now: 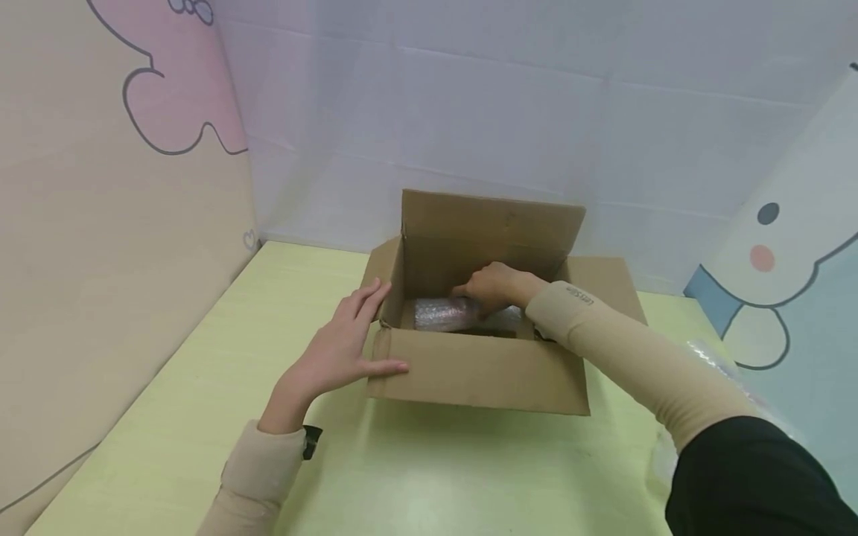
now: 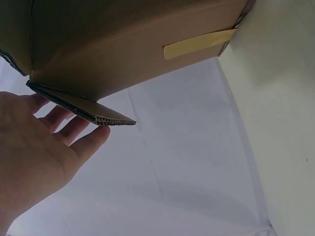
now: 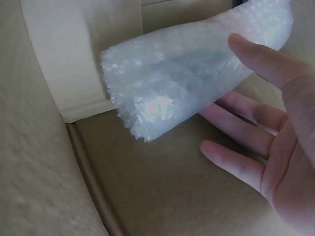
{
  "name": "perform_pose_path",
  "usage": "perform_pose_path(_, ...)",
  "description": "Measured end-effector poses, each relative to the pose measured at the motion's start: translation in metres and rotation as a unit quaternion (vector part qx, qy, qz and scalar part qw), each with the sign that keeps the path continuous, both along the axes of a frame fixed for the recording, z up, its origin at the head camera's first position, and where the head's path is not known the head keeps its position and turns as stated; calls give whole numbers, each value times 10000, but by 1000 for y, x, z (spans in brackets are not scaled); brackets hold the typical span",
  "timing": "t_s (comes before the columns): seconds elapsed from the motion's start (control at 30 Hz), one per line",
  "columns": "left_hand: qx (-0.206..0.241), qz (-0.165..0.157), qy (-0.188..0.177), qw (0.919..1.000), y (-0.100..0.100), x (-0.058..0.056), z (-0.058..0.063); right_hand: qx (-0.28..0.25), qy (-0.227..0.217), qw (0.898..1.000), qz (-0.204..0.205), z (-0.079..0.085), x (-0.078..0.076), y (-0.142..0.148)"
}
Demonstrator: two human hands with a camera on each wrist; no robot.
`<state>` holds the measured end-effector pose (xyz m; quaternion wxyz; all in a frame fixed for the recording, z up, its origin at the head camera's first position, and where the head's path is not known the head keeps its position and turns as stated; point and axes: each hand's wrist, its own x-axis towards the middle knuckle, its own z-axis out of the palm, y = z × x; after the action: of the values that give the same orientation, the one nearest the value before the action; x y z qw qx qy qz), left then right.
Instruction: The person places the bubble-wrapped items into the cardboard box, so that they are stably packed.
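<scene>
Black sleeve (image 1: 751, 476) lower right; mid-frame, my right fingers (image 3: 241, 129) clasped the crosswise bubble-wrapped roll (image 1: 439, 315); left fingers (image 1: 375, 301), uncurled, touched the box (image 1: 479, 372).

The left hand (image 2: 39, 152) rests against a flap (image 2: 83, 105) of the cardboard box (image 2: 142, 49). Yellowish tape (image 2: 197, 44) sticks to the box's side; beyond the box hangs a white sheet (image 2: 192, 147), and a pale surface (image 2: 280, 123) meets the box's end.
</scene>
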<state>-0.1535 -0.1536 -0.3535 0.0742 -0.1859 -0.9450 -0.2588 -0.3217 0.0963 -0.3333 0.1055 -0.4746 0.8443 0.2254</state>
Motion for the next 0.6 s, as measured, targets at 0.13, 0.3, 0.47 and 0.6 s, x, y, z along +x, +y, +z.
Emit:
perform_pose_path(0.13,59,-56,5,10000,-2,-5,-3,27,-94,9999,-20,0,3,1)
perform_pose_path(0.3,98,-118,-37,9999,-5,-11,-5,72,-255,9996,-126,1,6,1)
perform_pose_path(0.47,123,-156,-120,9997,-5,-14,-6,-74,-549,9978,-357,4,8,5)
perform_pose_path(0.6,136,-124,-147,9997,-5,-17,-6,-269,-635,9963,-512,10,6,8)
